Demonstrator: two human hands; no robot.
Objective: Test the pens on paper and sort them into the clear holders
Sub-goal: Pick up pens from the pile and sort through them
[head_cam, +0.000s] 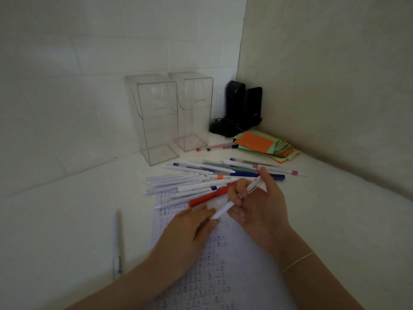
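A printed paper sheet (234,265) was spread beneath both wrists. A white pen (237,199) was pinched at its near end by the left hand (190,229), its barrel gripped by the right hand (257,209). Loose pens (201,177) were heaped just beyond the fingertips; two clear holders (169,117) were stood farther back, well apart.
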